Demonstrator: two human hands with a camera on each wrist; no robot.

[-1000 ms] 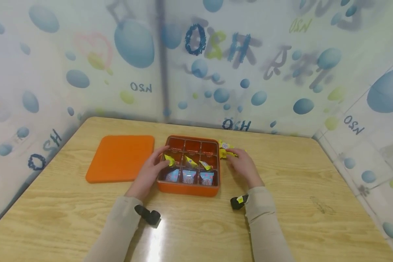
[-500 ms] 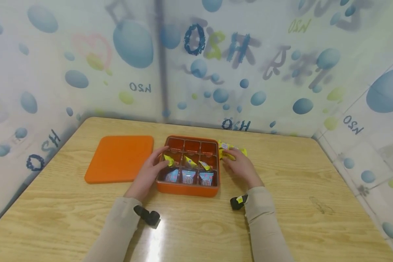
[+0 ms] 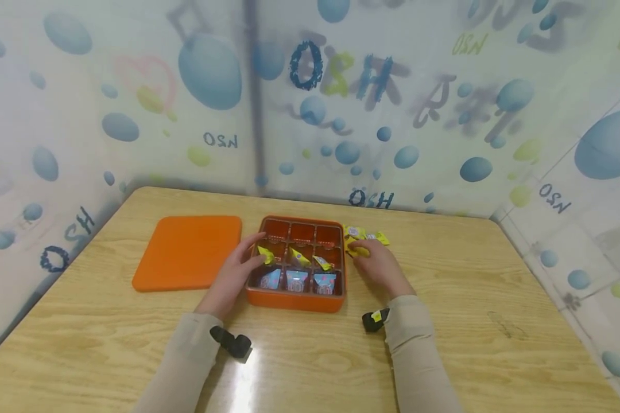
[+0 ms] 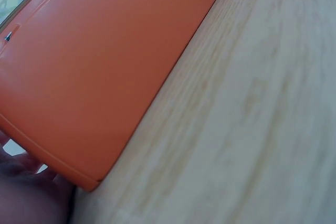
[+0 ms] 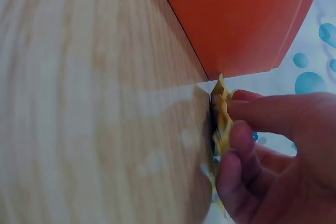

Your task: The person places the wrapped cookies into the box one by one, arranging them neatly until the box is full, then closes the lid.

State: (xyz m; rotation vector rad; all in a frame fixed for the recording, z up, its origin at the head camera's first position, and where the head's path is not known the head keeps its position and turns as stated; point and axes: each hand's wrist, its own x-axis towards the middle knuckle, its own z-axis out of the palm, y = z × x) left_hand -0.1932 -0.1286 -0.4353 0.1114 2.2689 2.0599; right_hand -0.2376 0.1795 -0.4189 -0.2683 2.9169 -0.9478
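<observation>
An orange box with a clear divided insert stands mid-table. Blue wrapped sweets fill its front row, and yellow wrapped sweets sit in the middle row; the back row holds nothing. My left hand holds the box's left side, thumb and forefinger at the rim. Right of the box, my right hand has its fingertips around a yellow wrapped sweet low at the tabletop, beside the box's corner. In the left wrist view, only part of the left hand shows, against the box's side.
An orange lid lies flat on the wooden table, left of the box. More yellow wrapped sweets lie just beyond my right hand. A patterned wall closes off the table's far edge.
Over the last second my right fingers have shifted slightly among the yellow sweets and drawn closer around one. My left hand and the box stay in place.
</observation>
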